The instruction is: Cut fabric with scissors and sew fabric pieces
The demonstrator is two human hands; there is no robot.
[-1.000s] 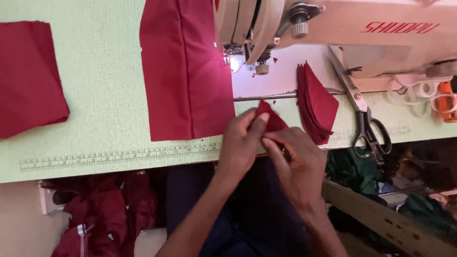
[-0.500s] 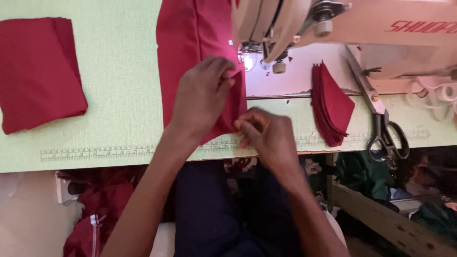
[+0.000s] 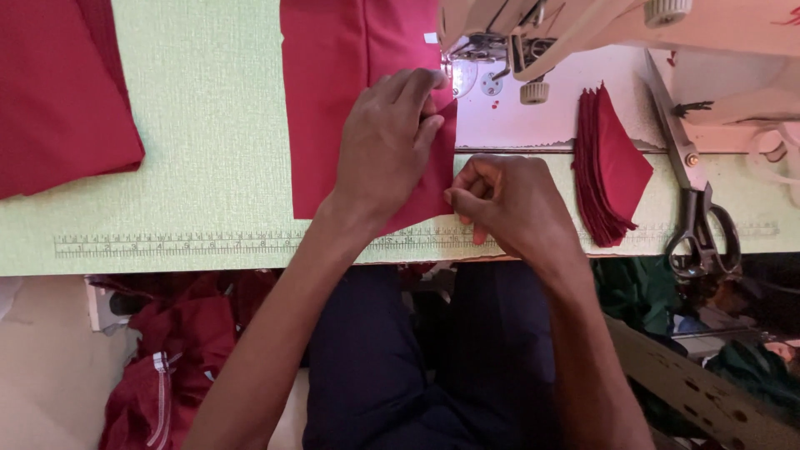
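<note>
Pale green, the sewing surface point(image 3: 208, 167) carries a printed ruler strip point(image 3: 208, 244) along its near edge. On it lies a long red fabric panel point(image 3: 333, 100), running up toward the sewing machine point(image 3: 583, 25). The left hand point(image 3: 387, 150) presses flat on the panel's right edge, its fingers point(image 3: 421, 87) bent and pinching a small red fabric piece point(image 3: 446, 125) against it, just below the presser foot. The right hand point(image 3: 512, 204) rests beside it with curled fingers nipping the panel's lower edge (the grip itself is partly hidden). A stack of red cut pieces point(image 3: 612, 167) lies to the right, scissors point(image 3: 696, 192) beyond, and folded red cloth point(image 3: 58, 92) sits far left.
</note>
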